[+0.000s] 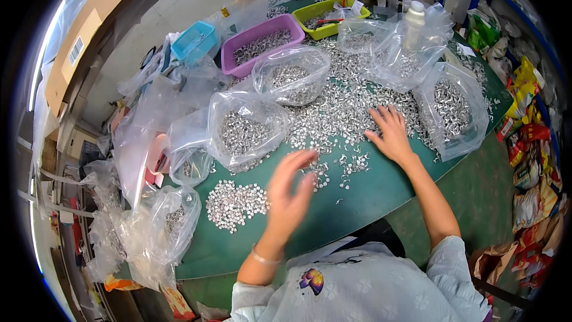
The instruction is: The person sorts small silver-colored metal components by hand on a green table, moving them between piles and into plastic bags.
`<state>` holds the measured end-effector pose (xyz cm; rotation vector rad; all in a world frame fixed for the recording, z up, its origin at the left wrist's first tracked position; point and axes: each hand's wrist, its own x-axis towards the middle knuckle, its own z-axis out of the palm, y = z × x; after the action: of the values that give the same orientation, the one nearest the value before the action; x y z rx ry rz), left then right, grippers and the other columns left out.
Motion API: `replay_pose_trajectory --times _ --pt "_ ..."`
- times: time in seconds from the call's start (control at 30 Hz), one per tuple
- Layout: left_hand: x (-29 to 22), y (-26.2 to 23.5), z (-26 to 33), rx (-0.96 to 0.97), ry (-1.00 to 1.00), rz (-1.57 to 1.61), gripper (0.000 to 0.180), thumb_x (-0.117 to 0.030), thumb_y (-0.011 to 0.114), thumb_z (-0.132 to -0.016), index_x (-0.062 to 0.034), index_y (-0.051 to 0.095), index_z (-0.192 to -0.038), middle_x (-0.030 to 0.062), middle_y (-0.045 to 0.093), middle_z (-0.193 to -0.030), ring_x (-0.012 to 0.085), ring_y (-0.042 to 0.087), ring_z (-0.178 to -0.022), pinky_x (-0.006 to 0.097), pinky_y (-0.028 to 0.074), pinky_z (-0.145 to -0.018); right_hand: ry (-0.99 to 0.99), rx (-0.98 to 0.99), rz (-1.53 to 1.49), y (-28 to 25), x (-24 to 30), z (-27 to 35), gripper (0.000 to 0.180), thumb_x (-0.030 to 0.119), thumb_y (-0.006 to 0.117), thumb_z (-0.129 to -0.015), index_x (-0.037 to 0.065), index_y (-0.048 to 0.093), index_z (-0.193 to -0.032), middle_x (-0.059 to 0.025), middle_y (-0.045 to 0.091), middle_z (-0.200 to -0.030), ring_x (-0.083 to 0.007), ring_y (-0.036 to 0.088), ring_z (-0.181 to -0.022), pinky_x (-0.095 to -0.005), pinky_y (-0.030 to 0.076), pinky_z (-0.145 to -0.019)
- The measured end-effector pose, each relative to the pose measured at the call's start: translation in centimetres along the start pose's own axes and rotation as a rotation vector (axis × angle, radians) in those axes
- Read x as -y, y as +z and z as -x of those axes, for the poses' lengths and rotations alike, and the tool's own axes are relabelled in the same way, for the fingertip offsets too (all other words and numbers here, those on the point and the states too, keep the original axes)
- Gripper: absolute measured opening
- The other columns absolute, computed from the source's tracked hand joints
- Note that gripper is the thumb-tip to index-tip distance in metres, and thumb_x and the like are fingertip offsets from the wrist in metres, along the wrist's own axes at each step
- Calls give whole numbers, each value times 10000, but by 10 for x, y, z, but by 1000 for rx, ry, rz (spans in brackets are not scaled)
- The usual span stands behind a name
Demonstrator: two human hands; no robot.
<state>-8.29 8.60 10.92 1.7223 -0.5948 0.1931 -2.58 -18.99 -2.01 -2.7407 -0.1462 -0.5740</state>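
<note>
My right hand (390, 135) lies with spread fingers on the near edge of a wide heap of small silver hook-shaped metal pieces (339, 110). A little blurred, my left hand (288, 189) is above the green table (298, 226), thumb and fingers apart, with nothing visible between them. Left of it lies a separate pile of small round silver pieces (235, 204). Between my hands, a small loose cluster of hook-shaped pieces (354, 166) rests on the table. Whether my left hand touches the table cannot be made out.
Clear plastic bags of metal pieces stand around the heap, one at left (244, 134) and one at right (450, 107). Behind are a purple basin (262, 39), a green-yellow basin (325, 11), a blue basket (193, 40) and a white-capped bottle (414, 21). Colourful packages (530, 149) fill the right side.
</note>
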Motion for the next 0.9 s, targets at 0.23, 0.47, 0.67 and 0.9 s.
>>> replay_pose_trajectory --times 0.23,0.47,0.67,0.9 --pt "122 59 6 322 -101 -791 689 -363 623 -819 -32 352 -1358 190 242 -1446 443 208 -1324 648 209 -995 -135 125 21 9 46 11 633 498 565 -814 58 491 -1262 -227 368 -1348 -419 297 -1276 -577 178 -1051" --pt "100 55 65 471 -131 -920 716 -322 692 -756 -47 374 -1336 197 231 -1445 461 168 -1332 683 169 -984 -258 333 -265 -15 82 48 448 249 621 -819 61 533 -1216 -133 412 -1347 -396 280 -1307 -539 212 -1064" --pt "108 33 65 206 -220 -762 619 -198 648 -801 3 375 -1319 220 235 -1436 450 198 -1325 615 210 -1021 -57 128 -309 -33 59 52 424 187 663 -780 97 571 -1183 -106 470 -1307 -363 337 -1287 -524 236 -1057" --pt "92 46 74 380 -185 -509 620 41 580 -777 7 328 -1342 250 204 -1436 455 187 -1332 479 225 -1082 -294 320 -130 -8 72 45 406 262 690 -749 150 600 -1128 -81 421 -1353 -330 294 -1316 -561 190 -1059"
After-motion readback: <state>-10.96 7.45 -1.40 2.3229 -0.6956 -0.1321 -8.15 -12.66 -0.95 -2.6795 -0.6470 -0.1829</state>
